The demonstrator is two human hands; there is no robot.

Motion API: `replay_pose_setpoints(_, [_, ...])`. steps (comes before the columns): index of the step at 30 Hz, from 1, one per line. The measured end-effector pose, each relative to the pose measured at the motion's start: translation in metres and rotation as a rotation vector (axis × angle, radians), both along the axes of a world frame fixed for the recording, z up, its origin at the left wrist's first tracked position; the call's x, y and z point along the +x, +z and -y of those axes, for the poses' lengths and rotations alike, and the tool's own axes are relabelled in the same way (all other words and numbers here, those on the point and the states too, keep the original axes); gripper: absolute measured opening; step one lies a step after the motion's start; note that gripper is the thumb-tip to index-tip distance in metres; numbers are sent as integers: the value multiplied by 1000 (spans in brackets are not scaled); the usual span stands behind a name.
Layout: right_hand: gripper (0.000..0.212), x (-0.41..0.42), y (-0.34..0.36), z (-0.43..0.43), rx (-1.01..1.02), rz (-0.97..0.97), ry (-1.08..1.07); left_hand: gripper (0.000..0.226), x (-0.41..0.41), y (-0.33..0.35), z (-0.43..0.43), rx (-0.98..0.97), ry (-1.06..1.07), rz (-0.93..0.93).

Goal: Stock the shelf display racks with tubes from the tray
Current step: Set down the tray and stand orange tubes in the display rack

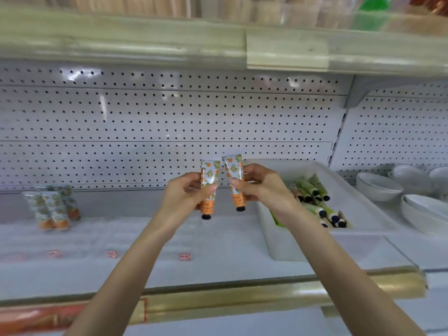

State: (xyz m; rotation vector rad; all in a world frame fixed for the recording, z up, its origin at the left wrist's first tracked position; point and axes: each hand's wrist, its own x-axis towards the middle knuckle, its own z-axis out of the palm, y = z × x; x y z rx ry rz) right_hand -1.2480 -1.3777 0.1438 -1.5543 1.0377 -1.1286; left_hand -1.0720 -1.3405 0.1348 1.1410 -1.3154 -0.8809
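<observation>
My left hand (188, 194) grips an orange floral tube (209, 183), cap down, above the middle of the shelf. Beside it my right hand (260, 187) holds a second orange floral tube (234, 174), also cap down and tilted slightly. The two tubes are close together but apart. To the right stands a white tray (274, 241) holding several green tubes (312, 190) with black caps. At the shelf's left, three orange floral tubes (52, 209) stand upright in a clear display rack.
The white shelf deck (218, 258) has red price tags (184, 257) along its clear front rack. A perforated white back panel (169, 122) rises behind. White bowls (378, 186) and plates (421, 212) are stacked at the right. An upper shelf edge (218, 44) overhangs.
</observation>
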Motion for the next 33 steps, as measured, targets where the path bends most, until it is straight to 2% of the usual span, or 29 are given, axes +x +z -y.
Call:
replay_pose_setpoints(13, [20, 31, 1, -21, 46, 58, 95, 16, 34, -1, -39, -15, 60, -21])
replay_pose_setpoints(19, [29, 69, 1, -22, 65, 75, 155, 16, 71, -4, -43, 46, -47, 88])
replay_pose_setpoints(27, [25, 143, -2, -20, 51, 33, 166, 19, 175, -2, -55, 86, -60, 157])
replay_pose_setpoints(33, [24, 205, -8, -19, 43, -2, 134, 21, 278, 6, -64, 54, 85, 188])
